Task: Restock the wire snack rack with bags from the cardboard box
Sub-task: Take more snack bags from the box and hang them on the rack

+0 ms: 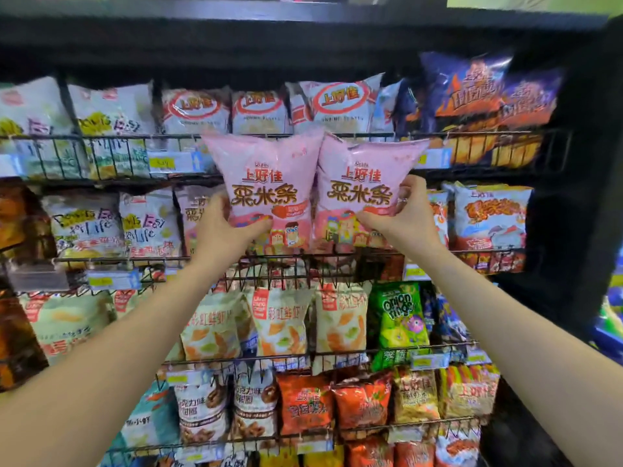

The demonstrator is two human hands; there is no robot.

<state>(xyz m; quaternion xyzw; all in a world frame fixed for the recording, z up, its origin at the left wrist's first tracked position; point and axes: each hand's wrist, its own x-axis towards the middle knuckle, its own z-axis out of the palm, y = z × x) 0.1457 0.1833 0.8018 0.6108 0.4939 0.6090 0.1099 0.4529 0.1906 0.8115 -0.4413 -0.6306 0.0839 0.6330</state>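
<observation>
Two pink snack bags stand upright side by side in front of the wire snack rack (pixel 296 261). My left hand (pixel 224 227) grips the left pink bag (pixel 266 176) at its lower left edge. My right hand (pixel 401 215) grips the right pink bag (pixel 364 176) at its lower right edge. Both bag bottoms sit at the front wire of the second tier, and their tops cover part of the top tier's rail. Another pink bag of the same kind (pixel 195 210) shows behind my left hand. The cardboard box is out of view.
The rack's tiers are packed with bags: white ones (pixel 337 102) and dark blue ones (pixel 478 96) on top, green onion rings (pixel 399 318) and orange-and-white bags (pixel 279 321) below. A black frame (pixel 569 183) borders the rack on the right.
</observation>
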